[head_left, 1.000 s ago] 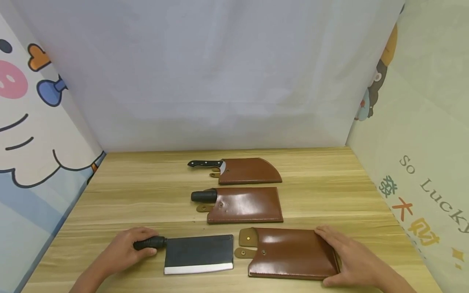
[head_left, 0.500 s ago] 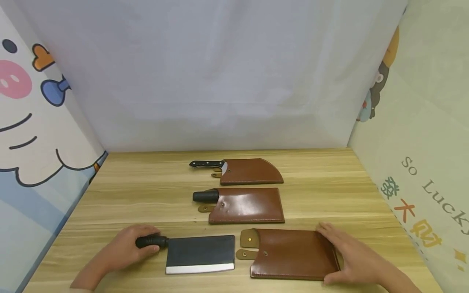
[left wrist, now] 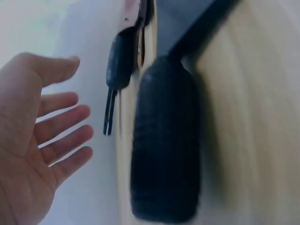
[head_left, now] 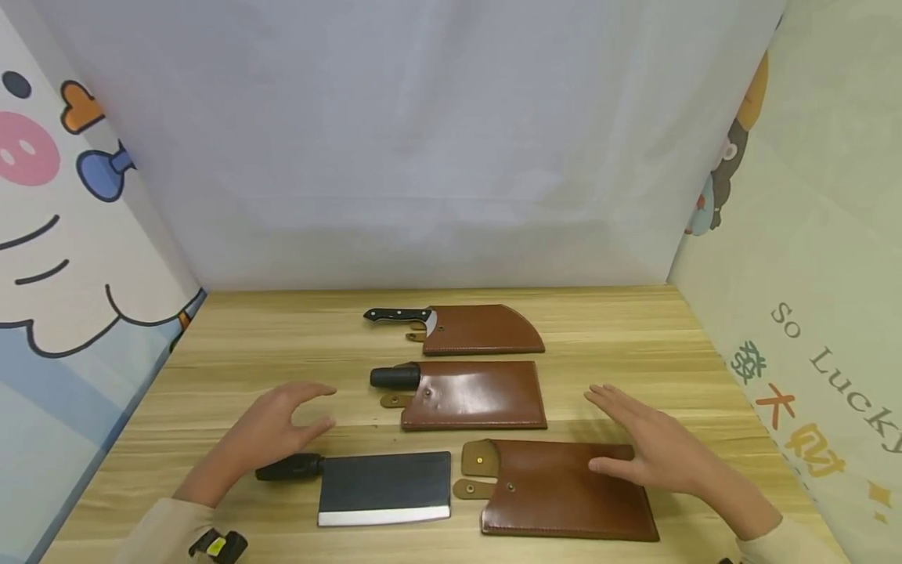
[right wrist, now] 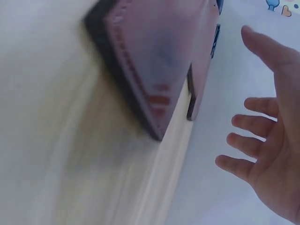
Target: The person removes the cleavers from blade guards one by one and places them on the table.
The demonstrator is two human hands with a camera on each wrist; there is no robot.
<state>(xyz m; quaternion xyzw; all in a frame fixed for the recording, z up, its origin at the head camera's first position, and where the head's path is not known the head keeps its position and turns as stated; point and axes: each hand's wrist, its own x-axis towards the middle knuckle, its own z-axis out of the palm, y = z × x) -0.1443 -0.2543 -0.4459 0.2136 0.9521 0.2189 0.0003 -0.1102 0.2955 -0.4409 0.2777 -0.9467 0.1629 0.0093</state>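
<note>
A bare cleaver (head_left: 384, 487) with a black handle (left wrist: 165, 145) lies at the near left of the table. My left hand (head_left: 271, 427) hovers just past that handle, fingers and thumb spread, holding nothing. To the cleaver's right lies a brown leather sheath (head_left: 564, 493), its tan strap tabs (head_left: 479, 458) pointing at the blade. Above the sheath's right end is my right hand (head_left: 658, 446), with fingers extended and the thumb apart. In the right wrist view the sheath's corner (right wrist: 145, 70) stands clear of the fingers.
Behind them a second brown sheath (head_left: 479, 395) has a black handle (head_left: 395, 378) sticking out of its left end. Farther back, a curved sheath (head_left: 486, 329) holds a knife with a riveted handle (head_left: 396, 315). A white curtain (head_left: 437, 157) closes the table's far side.
My left hand has let go of the cleaver's handle and moved up and away. My right hand has left the sheath's right end and risen forward. Cleaver and sheath stay in place.
</note>
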